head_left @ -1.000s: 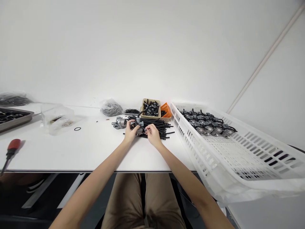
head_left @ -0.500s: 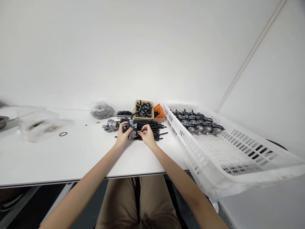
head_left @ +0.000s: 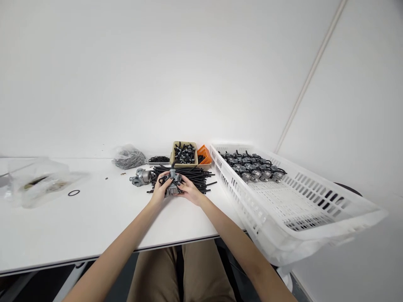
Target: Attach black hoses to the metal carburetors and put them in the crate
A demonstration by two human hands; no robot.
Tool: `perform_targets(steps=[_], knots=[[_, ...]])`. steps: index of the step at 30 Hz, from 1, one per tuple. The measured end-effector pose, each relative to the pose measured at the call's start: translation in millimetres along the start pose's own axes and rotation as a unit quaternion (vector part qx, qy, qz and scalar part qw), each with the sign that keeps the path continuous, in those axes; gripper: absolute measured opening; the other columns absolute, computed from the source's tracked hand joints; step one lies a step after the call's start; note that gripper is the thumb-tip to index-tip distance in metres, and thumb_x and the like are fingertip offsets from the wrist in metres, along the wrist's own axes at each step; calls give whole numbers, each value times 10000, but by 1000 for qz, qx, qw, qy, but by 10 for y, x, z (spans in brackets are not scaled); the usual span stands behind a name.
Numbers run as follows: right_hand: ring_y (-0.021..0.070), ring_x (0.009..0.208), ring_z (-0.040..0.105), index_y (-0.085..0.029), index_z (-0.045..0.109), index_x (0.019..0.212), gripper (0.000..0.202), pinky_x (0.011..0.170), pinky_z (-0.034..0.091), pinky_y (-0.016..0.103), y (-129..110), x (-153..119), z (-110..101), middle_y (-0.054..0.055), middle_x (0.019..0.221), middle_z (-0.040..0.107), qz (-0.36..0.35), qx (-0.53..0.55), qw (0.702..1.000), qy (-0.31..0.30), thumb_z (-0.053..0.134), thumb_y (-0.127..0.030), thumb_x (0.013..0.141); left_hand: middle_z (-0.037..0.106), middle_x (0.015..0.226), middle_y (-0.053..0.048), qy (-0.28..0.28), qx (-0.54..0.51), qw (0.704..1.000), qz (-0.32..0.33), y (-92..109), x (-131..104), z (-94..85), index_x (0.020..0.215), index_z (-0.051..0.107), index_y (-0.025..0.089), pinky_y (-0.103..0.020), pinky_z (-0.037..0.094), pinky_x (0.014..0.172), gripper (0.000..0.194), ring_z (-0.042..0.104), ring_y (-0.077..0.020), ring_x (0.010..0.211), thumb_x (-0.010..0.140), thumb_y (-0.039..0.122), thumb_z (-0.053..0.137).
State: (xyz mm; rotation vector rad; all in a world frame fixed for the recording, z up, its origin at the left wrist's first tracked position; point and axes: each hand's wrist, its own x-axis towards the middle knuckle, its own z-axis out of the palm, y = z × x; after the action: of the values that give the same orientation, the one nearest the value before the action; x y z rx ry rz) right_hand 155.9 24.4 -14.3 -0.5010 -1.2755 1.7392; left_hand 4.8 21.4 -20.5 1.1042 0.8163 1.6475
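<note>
My left hand [head_left: 160, 191] and my right hand [head_left: 189, 191] both grip a small grey metal part [head_left: 173, 184] with a black hose curling from its top. I hold it just above the white table [head_left: 94, 218], at the near edge of a pile of black hoses [head_left: 195, 174]. A second grey metal part [head_left: 140, 176] lies on the table just left of my left hand. Behind the pile stands a tan bin [head_left: 184, 153] filled with black and grey pieces.
A large white slotted crate [head_left: 296, 209] at the right overhangs the table edge and holds several grey assemblies [head_left: 252, 167] at its far end. An orange basket [head_left: 204, 154], a bag of small parts [head_left: 128, 157], a clear plastic bag [head_left: 34, 182] and a black O-ring [head_left: 73, 193] lie around.
The view has swung right and tilted up; the red screwdriver and dark tray at the left left the view. My hands have closed in together around the grey part.
</note>
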Motion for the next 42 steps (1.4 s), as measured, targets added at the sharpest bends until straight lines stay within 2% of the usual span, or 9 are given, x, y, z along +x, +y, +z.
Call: perform_targets(steps=[16, 21, 25, 28, 31, 34, 37, 40, 42], knots=[[194, 816, 630, -269, 505, 1174, 576, 624, 539, 294, 131, -12, -7, 34, 971, 639, -55, -112, 989, 76, 739, -442, 677, 618, 873, -30, -4, -22, 999, -24, -1, -63, 65, 963, 583, 201, -302, 489, 642, 496, 600, -204, 744, 636, 535, 749], [212, 934, 627, -300, 435, 1242, 668, 709, 547, 334, 160, -40, -3, 56, 1127, 609, -57, -129, 989, 49, 755, -418, 668, 612, 906, -39, 6, -22, 1000, 9, -48, -47, 56, 924, 595, 192, -303, 495, 717, 447, 596, -208, 821, 651, 517, 734], [206, 940, 618, -244, 472, 1147, 587, 826, 517, 351, 176, -12, 16, 60, 1042, 632, -130, -214, 963, 101, 762, -321, 642, 618, 961, -59, -5, 10, 1000, 28, -55, -32, 42, 951, 598, 197, -307, 495, 771, 459, 590, -224, 912, 678, 550, 705], [218, 961, 619, -217, 490, 1116, 521, 875, 500, 373, 82, -69, 52, 79, 1050, 633, -191, -252, 934, 165, 726, -286, 657, 584, 1077, -75, -1, 17, 1000, 4, -10, -42, 23, 1093, 536, 230, -300, 513, 614, 563, 616, -209, 809, 745, 670, 565], [218, 919, 633, -207, 479, 1168, 537, 825, 519, 371, -138, -399, 105, 100, 1050, 633, -269, -241, 897, 255, 697, -299, 686, 524, 1153, -82, 15, 44, 999, 2, 14, -58, -7, 1174, 452, 260, -278, 501, 499, 574, 622, -174, 703, 810, 703, 420], [210, 837, 653, -219, 464, 1221, 577, 716, 542, 356, -491, -1060, 169, 91, 1052, 634, -358, -233, 835, 347, 699, -344, 709, 526, 1133, -84, 2, 153, 987, 48, -24, -70, -36, 1164, 456, 233, -263, 516, 544, 485, 622, -164, 754, 880, 619, 382], [262, 1042, 624, -258, 528, 1195, 605, 856, 529, 439, -1011, -1810, 236, 72, 1151, 600, -455, -299, 710, 445, 754, -429, 661, 544, 1137, -84, -52, 269, 958, 87, -66, -91, -42, 1177, 466, 218, -279, 522, 626, 413, 615, -168, 803, 927, 527, 357], [350, 1219, 525, -298, 523, 1235, 851, 985, 443, 563, -1639, -2336, 196, 96, 1260, 554, -554, -392, 592, 434, 816, -585, 490, 542, 1170, -82, -95, 354, 920, 137, -50, -114, -27, 1187, 468, 214, -319, 505, 770, 362, 609, -176, 863, 950, 462, 351], [330, 1196, 544, -289, 569, 1169, 714, 973, 453, 536, -2030, -2528, 48, 109, 1268, 542, -559, -469, 528, 433, 808, -534, 543, 541, 1169, -73, -113, 397, 897, 154, -19, -116, -16, 1178, 475, 214, -345, 470, 857, 351, 602, -184, 901, 960, 454, 341]])
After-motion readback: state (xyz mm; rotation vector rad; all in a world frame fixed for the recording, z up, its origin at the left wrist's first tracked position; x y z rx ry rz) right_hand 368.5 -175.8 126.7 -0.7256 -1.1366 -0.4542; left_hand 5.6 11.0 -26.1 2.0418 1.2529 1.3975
